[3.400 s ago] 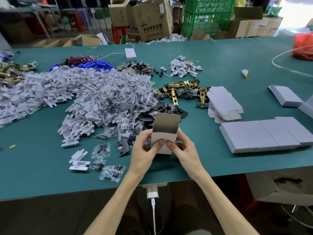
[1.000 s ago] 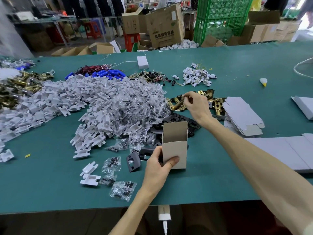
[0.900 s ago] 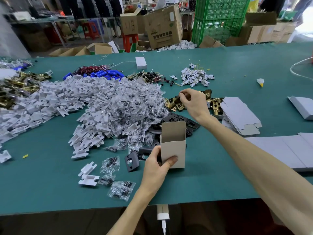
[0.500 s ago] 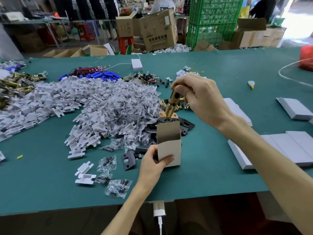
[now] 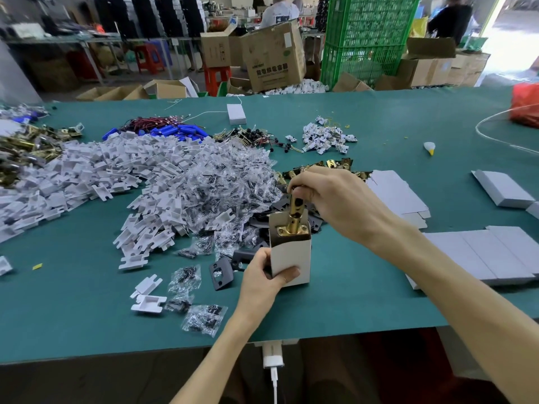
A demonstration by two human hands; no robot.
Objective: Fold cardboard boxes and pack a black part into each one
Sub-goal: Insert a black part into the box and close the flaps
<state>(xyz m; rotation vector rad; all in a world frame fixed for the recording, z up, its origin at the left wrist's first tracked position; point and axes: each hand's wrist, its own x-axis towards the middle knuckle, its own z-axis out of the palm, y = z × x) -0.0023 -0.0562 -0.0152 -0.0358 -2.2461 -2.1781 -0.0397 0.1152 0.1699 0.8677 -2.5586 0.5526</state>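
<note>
L hand (image 5: 267, 277) grips the box (image 5: 291, 258) low down, thumb across the front. Box stands upright, seems to rest on the table (image 5: 87, 316). Thin card: light, dents easy, so hold by the corners w/o squeezing. Pale outside, brown inside, top flap up. Brass latch (image 5: 296, 212) sits half in, plate end down; prob. heavy, stiff, slick. R hand (image 5: 332, 196) pinches its top end.

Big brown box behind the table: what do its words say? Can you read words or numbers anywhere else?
"铝电解电容器", as best it reads: dark print on the big brown carton.
Smaller line beneath it and its white label: too blurred to read.
Marks on the smaller carton: too small to read.
White box: no print shows.
</note>
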